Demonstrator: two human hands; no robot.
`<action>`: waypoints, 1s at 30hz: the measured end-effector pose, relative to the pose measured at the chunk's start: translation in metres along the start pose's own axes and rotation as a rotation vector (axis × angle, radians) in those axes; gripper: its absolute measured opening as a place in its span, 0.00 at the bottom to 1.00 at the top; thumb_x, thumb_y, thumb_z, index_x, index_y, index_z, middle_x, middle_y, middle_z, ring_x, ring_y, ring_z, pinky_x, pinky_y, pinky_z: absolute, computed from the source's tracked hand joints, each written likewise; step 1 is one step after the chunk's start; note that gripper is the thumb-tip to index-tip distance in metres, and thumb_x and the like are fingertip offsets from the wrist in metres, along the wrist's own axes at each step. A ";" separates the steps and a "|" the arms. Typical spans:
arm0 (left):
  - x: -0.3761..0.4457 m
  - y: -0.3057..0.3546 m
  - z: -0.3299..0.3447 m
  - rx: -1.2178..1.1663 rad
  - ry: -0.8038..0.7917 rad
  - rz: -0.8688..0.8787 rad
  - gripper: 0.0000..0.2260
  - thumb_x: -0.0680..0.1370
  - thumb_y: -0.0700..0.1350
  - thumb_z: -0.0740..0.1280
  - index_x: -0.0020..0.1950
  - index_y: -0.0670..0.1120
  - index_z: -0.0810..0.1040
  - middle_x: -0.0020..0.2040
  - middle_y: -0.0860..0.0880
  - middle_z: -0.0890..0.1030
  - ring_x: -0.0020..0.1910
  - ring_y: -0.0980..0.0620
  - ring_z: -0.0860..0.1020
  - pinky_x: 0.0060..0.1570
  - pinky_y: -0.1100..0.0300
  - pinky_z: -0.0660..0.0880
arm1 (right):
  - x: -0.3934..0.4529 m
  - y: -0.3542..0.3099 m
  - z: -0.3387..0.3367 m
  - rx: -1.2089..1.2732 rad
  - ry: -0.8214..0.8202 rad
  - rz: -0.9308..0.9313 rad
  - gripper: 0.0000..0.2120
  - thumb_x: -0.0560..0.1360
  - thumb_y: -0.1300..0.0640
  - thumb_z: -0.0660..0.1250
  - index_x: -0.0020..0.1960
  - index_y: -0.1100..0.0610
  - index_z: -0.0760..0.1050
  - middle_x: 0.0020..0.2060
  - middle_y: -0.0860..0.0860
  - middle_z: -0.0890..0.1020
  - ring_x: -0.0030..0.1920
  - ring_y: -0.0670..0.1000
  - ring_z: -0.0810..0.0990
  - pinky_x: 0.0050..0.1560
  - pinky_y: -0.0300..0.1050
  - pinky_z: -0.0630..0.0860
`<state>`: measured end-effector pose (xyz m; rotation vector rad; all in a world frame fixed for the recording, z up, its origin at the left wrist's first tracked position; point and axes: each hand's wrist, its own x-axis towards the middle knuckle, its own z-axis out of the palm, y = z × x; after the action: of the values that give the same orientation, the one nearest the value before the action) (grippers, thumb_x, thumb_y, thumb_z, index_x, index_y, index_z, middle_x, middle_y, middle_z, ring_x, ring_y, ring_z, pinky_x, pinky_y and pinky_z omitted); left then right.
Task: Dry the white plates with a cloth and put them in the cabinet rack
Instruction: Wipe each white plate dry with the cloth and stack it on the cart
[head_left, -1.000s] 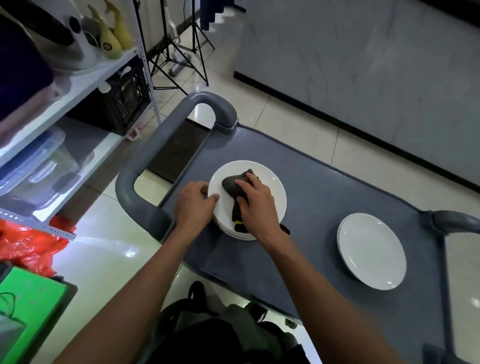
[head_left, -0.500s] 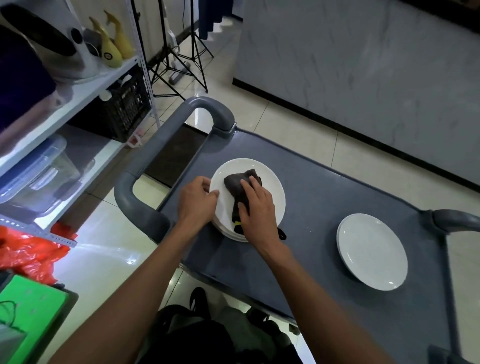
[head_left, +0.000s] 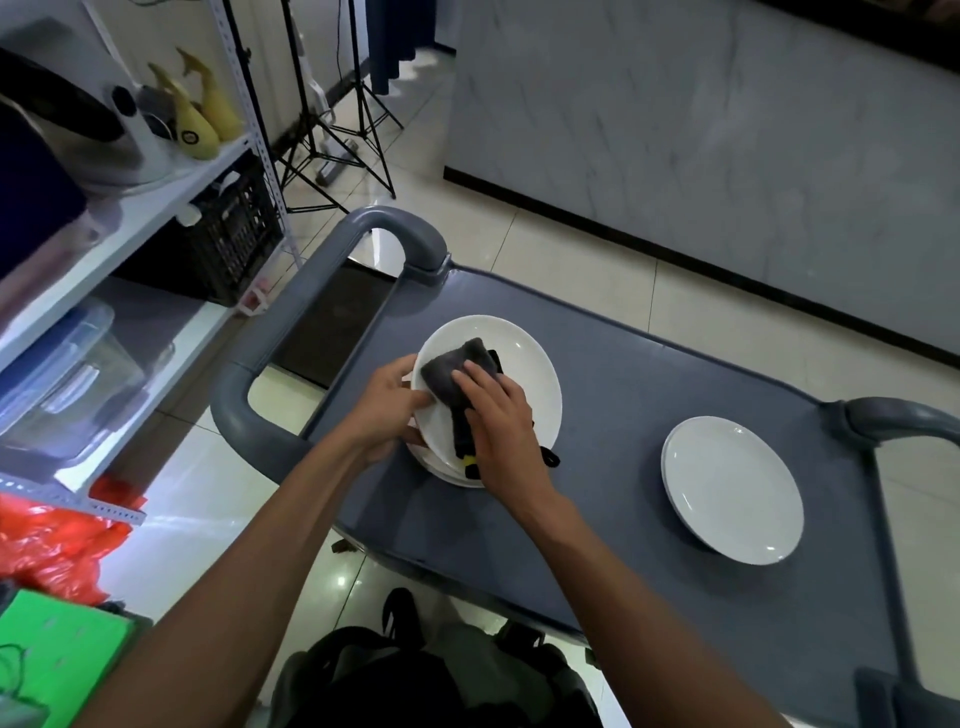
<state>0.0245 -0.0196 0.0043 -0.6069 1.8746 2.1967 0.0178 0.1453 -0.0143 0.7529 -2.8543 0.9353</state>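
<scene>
1. Top plate (head_left: 524, 358) of stack on grey cart (head_left: 623, 395), tilted; left edge gripped by curled left hand (head_left: 387, 410).
2. Dark cloth (head_left: 457, 366) pressed onto plate under flat-fingered right hand (head_left: 498, 421).
3. 2nd plate (head_left: 732, 488) lies apart, to the right.

A grey cart (head_left: 623, 415) carries a stack of white plates (head_left: 524, 364) and, well apart, a lone plate (head_left: 732, 488).

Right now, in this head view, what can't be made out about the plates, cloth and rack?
- Plate count in the stack: only rim edges show under the top plate, which the left hand grips.
- Cloth: partly covered by the pressing right hand.
- Wetness of the lone plate: too fine to see.
- Cabinet rack: out of frame.
</scene>
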 end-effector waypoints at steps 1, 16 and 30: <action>-0.001 0.001 -0.001 -0.006 -0.017 0.004 0.20 0.78 0.28 0.61 0.62 0.47 0.79 0.49 0.42 0.84 0.44 0.45 0.84 0.32 0.50 0.81 | 0.001 -0.001 0.000 -0.010 0.015 -0.005 0.22 0.80 0.66 0.60 0.73 0.56 0.71 0.74 0.52 0.70 0.69 0.61 0.68 0.70 0.57 0.66; 0.000 0.020 0.022 -0.086 -0.147 0.106 0.23 0.77 0.29 0.64 0.66 0.52 0.78 0.52 0.43 0.84 0.50 0.39 0.83 0.38 0.44 0.82 | 0.044 0.013 -0.073 -0.245 0.257 0.032 0.22 0.80 0.63 0.62 0.73 0.54 0.71 0.74 0.53 0.69 0.71 0.59 0.67 0.69 0.59 0.67; 0.003 0.027 0.041 -0.222 -0.025 0.138 0.23 0.76 0.30 0.64 0.64 0.51 0.79 0.50 0.49 0.85 0.50 0.43 0.81 0.35 0.50 0.80 | 0.018 0.034 -0.089 -0.286 0.310 0.222 0.23 0.81 0.64 0.60 0.74 0.52 0.69 0.75 0.50 0.68 0.70 0.59 0.66 0.67 0.59 0.67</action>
<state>0.0035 0.0151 0.0316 -0.4965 1.7209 2.5109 -0.0234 0.2117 0.0432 0.2430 -2.7398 0.5778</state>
